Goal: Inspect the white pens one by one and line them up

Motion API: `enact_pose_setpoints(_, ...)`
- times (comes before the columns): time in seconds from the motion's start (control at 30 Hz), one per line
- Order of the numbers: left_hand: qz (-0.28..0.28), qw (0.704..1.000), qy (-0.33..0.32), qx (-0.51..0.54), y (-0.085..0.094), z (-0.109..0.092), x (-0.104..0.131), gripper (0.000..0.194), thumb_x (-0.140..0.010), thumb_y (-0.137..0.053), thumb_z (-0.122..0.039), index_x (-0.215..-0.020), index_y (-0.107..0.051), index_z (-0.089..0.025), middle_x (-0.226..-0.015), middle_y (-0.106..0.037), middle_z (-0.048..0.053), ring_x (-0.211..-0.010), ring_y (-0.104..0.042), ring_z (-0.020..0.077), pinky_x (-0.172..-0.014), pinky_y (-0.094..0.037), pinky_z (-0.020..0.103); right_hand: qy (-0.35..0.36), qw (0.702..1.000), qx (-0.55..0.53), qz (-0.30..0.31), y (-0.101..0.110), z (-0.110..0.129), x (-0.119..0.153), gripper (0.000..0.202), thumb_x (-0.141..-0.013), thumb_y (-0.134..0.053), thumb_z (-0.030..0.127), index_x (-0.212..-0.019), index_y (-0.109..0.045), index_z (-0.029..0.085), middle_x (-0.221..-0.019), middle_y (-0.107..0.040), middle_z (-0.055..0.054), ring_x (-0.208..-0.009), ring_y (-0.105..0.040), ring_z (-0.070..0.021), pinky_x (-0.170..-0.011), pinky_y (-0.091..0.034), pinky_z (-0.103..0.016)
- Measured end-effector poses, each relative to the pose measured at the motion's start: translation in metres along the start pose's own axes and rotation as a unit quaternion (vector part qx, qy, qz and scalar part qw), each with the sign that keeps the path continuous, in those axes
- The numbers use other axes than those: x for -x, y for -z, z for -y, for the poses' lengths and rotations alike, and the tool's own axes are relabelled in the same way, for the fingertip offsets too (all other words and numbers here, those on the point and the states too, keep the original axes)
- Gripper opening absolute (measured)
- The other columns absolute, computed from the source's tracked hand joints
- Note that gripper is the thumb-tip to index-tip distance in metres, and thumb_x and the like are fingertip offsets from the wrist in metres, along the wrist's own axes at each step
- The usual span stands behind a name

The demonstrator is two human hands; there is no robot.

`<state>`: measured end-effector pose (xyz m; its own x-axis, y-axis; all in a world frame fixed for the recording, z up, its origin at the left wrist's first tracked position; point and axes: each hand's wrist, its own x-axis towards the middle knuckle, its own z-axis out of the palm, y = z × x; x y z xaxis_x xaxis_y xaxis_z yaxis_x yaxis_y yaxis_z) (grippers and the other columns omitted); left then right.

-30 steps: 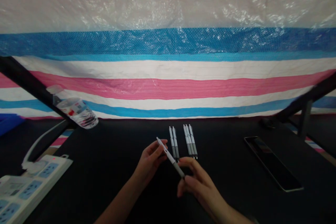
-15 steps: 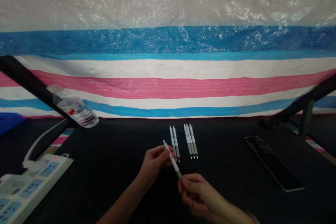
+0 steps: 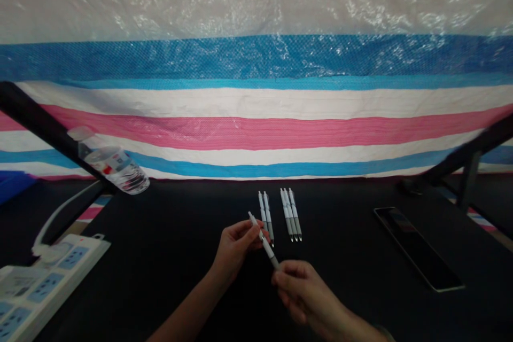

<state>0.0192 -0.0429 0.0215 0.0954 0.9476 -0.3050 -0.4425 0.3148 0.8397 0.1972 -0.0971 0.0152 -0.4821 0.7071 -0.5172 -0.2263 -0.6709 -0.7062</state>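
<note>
White pen point(image 3: 263, 239), slim, with a grey lower section, tilted, top end up and to the left, grey end down and to the right; held in the air just above the black bench point(image 3: 168, 246), between both hands, in front of the pens lying flat.

Left hand point(image 3: 236, 248) on the upper white part of the barrel, fingertips point(image 3: 256, 231) pinched around it, grip closed on the pen; top end poking out beyond the fingers; forearm running down toward the lower left.

Right hand point(image 3: 302, 291) at the lower grey end, thumb and fingers curled in around the tip, grip closed on the same pen; tip itself hidden inside the fingers, so cannot tell how it looks there.

Just behind the held pen, pair of pens point(image 3: 266, 216) flat on the bench, side by side and touching; just to the right of those, group of three pens point(image 3: 290, 214), also side by side, grey ends toward the camera; small gap between the two groups.

Well off to the right, dark phone point(image 3: 417, 248) lying flat, screen up, angled; at far left, white power strip point(image 3: 44, 278) with a cord leading up from it; plastic water bottle point(image 3: 110, 163) lying tilted at the left edge near a black bar; striped pink, white and blue tarp point(image 3: 256, 91) filling the background behind the bench.
</note>
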Motion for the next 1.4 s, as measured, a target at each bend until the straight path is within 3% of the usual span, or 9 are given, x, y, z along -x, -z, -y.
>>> enact_pose_setpoints(0.13,-0.012,1.000,-0.018,0.006,0.002,-0.003,-0.003,0.040,-0.063,-0.090,-0.042,-0.088,-0.078,-0.013,-0.075,-0.076,0.008,-0.064,-0.071,0.0159,-0.061,-0.056,0.022,-0.023,0.997,-0.046,0.052,0.002,0.002,-0.001,0.052,-0.079,-0.071,0.057,-0.101,-0.063,0.011,-0.074,-0.069,-0.005,-0.050,-0.065,-0.0120,-0.040,-0.038,-0.017)
enact_pose_setpoints(0.3,-0.002,1.000,-0.008,0.015,0.001,-0.003,-0.003,0.040,-0.060,-0.091,-0.042,-0.086,-0.080,-0.014,-0.072,-0.074,0.005,-0.061,-0.071,0.0157,-0.060,-0.056,0.023,-0.029,0.995,-0.059,0.077,0.008,0.000,-0.005,0.037,-0.076,-0.079,0.042,-0.089,-0.057,0.015,-0.069,-0.066,0.000,-0.046,-0.061,-0.0094,-0.041,-0.040,-0.017)
enact_pose_setpoints(0.47,-0.007,1.000,-0.008,0.010,0.002,-0.003,-0.004,0.041,-0.060,-0.091,-0.043,-0.088,-0.080,-0.014,-0.070,-0.072,0.005,-0.061,-0.069,0.0146,-0.060,-0.055,0.022,-0.053,0.992,-0.059,0.093,0.010,0.000,-0.006,0.040,-0.085,-0.066,0.051,-0.095,-0.058,0.013,-0.074,-0.069,-0.005,-0.049,-0.065,-0.0131,-0.038,-0.039,-0.018)
enact_pose_setpoints(0.57,-0.010,1.000,-0.008,0.003,0.003,-0.003,-0.005,0.042,-0.060,-0.091,-0.043,-0.088,-0.080,-0.015,-0.070,-0.071,0.005,-0.062,-0.066,0.0130,-0.058,-0.053,0.020,-0.045,0.993,-0.054,0.098,0.011,0.001,-0.006,0.036,-0.080,-0.074,0.042,-0.093,-0.056,0.015,-0.077,-0.069,-0.004,-0.051,-0.066,-0.0124,-0.039,-0.040,-0.017)
enact_pose_setpoints(0.73,-0.019,1.000,-0.009,-0.013,0.004,-0.003,-0.004,0.043,-0.060,-0.091,-0.044,-0.089,-0.081,-0.014,-0.071,-0.071,0.006,-0.062,-0.063,0.0116,-0.055,-0.051,0.018,-0.062,0.991,-0.051,0.104,0.010,0.004,-0.005,0.042,-0.083,-0.068,0.051,-0.094,-0.058,0.012,-0.078,-0.070,-0.007,-0.051,-0.066,-0.0129,-0.038,-0.039,-0.017)
enact_pose_setpoints(0.83,-0.018,1.000,-0.007,-0.013,0.003,-0.004,-0.003,0.043,-0.060,-0.091,-0.044,-0.089,-0.081,-0.014,-0.071,-0.071,0.006,-0.062,-0.062,0.0118,-0.055,-0.050,0.018,-0.054,0.992,-0.043,0.106,0.009,0.005,-0.004,0.041,-0.078,-0.075,0.046,-0.098,-0.056,0.014,-0.084,-0.072,-0.006,-0.052,-0.067,-0.0124,-0.040,-0.039,-0.016)
enact_pose_setpoints(1.17,-0.015,1.000,-0.006,-0.008,0.005,-0.002,-0.004,0.039,-0.063,-0.090,-0.041,-0.090,-0.081,-0.015,-0.073,-0.072,0.006,-0.063,-0.063,0.0121,-0.056,-0.051,0.019,-0.062,0.990,-0.053,0.113,0.011,0.004,-0.005,0.040,-0.085,-0.067,0.049,-0.101,-0.056,0.014,-0.088,-0.073,-0.008,-0.053,-0.070,-0.0140,-0.037,-0.041,-0.016)
enact_pose_setpoints(1.3,-0.011,1.000,-0.009,-0.003,0.006,-0.001,-0.004,0.038,-0.063,-0.090,-0.041,-0.090,-0.081,-0.015,-0.074,-0.072,0.006,-0.064,-0.063,0.0121,-0.057,-0.051,0.019,-0.051,0.991,-0.053,0.109,0.009,0.005,-0.005,0.038,-0.078,-0.075,0.043,-0.095,-0.052,0.017,-0.083,-0.071,-0.002,-0.052,-0.069,-0.0125,-0.038,-0.039,-0.014)
enact_pose_setpoints(1.4,-0.010,1.000,-0.013,-0.003,0.006,-0.002,-0.005,0.038,-0.064,-0.089,-0.041,-0.090,-0.080,-0.015,-0.074,-0.072,0.006,-0.064,-0.064,0.0120,-0.058,-0.052,0.019,-0.053,0.990,-0.058,0.118,0.010,0.004,-0.005,0.039,-0.084,-0.068,0.049,-0.099,-0.052,0.017,-0.087,-0.071,-0.005,-0.052,-0.070,-0.0137,-0.036,-0.038,-0.015)
